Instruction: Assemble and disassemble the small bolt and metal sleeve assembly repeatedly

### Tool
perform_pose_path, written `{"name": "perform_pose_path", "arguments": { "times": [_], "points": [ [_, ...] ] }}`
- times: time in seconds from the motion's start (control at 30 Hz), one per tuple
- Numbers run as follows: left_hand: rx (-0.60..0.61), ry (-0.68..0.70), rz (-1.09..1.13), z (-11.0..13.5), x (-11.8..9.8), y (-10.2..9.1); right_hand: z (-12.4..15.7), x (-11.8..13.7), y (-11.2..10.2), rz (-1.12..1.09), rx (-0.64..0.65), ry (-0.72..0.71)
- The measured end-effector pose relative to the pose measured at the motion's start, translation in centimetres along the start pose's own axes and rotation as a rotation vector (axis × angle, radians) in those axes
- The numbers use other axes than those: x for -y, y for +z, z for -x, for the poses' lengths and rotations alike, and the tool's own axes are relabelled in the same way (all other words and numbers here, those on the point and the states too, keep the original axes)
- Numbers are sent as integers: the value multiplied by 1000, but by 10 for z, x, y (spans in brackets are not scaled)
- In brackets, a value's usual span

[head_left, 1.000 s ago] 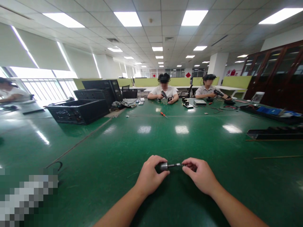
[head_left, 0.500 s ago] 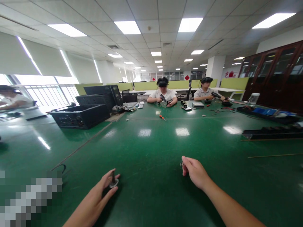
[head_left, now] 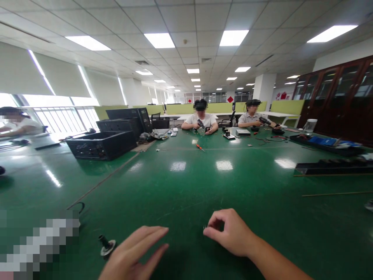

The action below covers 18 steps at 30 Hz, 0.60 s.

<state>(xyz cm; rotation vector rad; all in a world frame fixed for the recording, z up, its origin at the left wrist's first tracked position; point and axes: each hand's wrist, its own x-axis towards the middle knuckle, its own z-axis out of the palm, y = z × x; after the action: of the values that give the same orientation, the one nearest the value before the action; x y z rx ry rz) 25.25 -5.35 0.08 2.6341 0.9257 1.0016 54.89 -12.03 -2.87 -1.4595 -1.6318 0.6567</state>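
My left hand [head_left: 140,249] is low in the view, fingers stretched out and thumb apart, with nothing between them. Just left of it, a dark shaft with a pale round disc [head_left: 108,246] rests on the green tabletop, its lower part partly hidden behind the hand. My right hand [head_left: 230,233] is closed in a pinch above the table, thumb against the fingers. Tiny shiny metal pieces [head_left: 204,228] poke out at its fingertips, too small to name. A gap lies between the two hands.
An orange screwdriver [head_left: 199,147] lies farther back. Black computer cases [head_left: 101,146] stand at the left. On the right are a black metal rail [head_left: 335,167], a thin rod [head_left: 335,193] and a tray [head_left: 323,144] holding blue items. Two people [head_left: 201,118] sit opposite with power drills; another sits far left.
My left hand has come away from the shaft with the disc and moved right, leaving it on the table. The right hand has come lower and left, still pinching.
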Motion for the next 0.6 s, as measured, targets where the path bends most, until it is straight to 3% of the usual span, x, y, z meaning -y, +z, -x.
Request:
{"name": "perform_pose_path", "arguments": {
  "times": [0.13, 0.2, 0.3, 0.47, 0.6],
  "points": [
    [352, 92, 147, -45, -60, 52, 6, 6, 4, -3, 77, -49],
    [397, 59, 174, -55, -71, 66, 5, 3, 4, -15, 74, -19],
    [365, -22, 202, -56, -73, 74, 3, 0, 4, -37, 65, 2],
    [322, -87, 217, -46, -69, 68, 4, 3, 5, -16, 116, -31],
    [81, -167, 113, -31, -34, 27, 2, -1, 1, -18, 126, -15]
  ]
}}
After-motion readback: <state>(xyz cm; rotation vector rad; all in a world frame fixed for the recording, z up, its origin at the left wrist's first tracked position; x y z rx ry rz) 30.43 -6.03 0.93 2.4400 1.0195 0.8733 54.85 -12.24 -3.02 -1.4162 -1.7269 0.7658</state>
